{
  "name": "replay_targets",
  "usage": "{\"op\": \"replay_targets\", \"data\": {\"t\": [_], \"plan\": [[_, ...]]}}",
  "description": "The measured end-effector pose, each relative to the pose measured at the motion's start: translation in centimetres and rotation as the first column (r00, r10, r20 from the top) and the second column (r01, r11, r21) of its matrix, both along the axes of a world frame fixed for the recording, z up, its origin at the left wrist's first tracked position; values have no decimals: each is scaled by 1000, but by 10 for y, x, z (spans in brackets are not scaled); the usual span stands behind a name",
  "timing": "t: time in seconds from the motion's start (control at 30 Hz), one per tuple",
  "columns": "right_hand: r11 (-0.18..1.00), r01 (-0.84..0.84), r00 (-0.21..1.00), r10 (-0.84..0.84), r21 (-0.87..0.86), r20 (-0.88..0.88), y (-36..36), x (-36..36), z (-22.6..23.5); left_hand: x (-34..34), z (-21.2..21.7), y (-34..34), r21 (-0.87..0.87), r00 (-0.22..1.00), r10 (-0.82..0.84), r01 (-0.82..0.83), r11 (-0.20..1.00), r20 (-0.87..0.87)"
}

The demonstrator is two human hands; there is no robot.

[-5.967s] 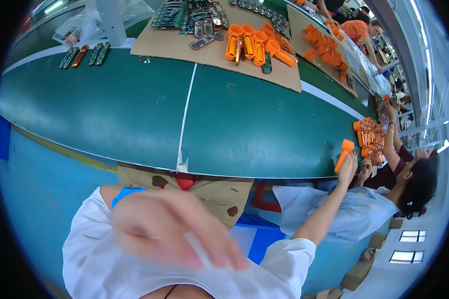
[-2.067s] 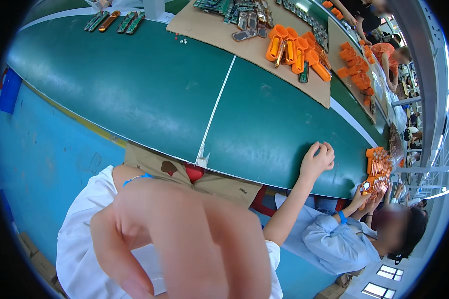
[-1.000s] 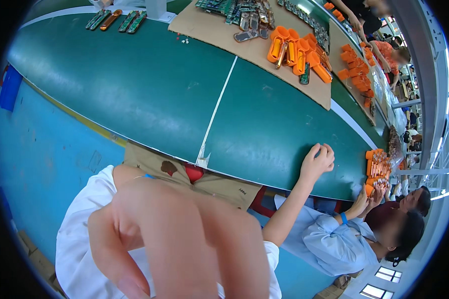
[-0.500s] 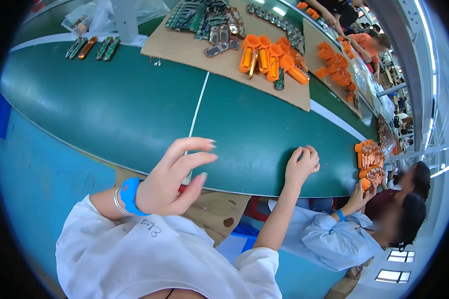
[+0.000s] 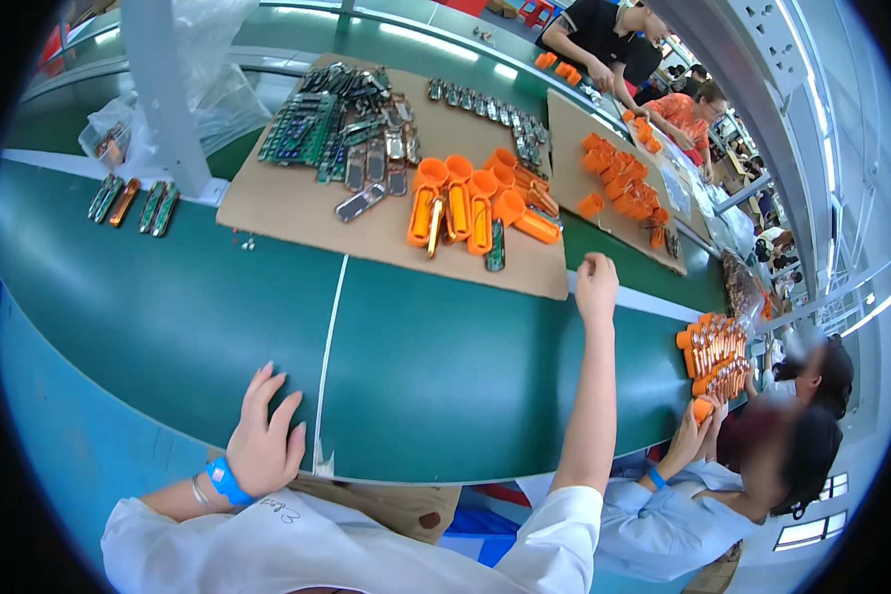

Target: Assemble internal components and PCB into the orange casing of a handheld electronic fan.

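My left hand (image 5: 267, 436) hovers over the near edge of the green worktop, fingers spread and nothing in them. Stretched out to the right front corner of a cardboard sheet (image 5: 386, 259), my right hand (image 5: 597, 285) has its fingers curled together; no object shows in it. Nearest to that hand lie orange plastic cup-shaped holders (image 5: 510, 206), some with long orange or copper-coloured parts. A narrow green circuit board (image 5: 495, 246) leans beside them. Farther left on the cardboard are a pile of green circuit boards (image 5: 302, 129) and several metal-faced modules (image 5: 356, 166).
Small boards (image 5: 158, 208) lie in a row at the left, by a metal post (image 5: 173, 109). A second cardboard sheet (image 5: 574, 114) holds more orange holders (image 5: 624, 183). At the right a co-worker's hands (image 5: 693, 436) handle an orange piece beside stacked orange parts (image 5: 715, 351).
My right hand has reached forward to the cardboard's corner. My left hand has drawn back toward the near table edge, fingers still apart. The view has shifted, showing more of the far side.
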State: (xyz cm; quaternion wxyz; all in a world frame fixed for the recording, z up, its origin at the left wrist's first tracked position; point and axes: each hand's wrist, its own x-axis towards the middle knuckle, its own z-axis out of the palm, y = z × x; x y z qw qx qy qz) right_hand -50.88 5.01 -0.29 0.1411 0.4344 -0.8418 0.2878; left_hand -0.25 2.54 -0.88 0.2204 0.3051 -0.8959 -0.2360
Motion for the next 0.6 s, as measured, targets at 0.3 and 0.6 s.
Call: {"op": "replay_targets", "data": {"t": [0.3,0.6], "plan": [[987,129,988,-119,97,-97,-106,-113,-36,5,-14,2,-11,994,109,-109,994,-28],[902,359,933,-347,240,-93,-159,-181,-38,0,-27,2,-68,978,208,-208,976,-3]]}}
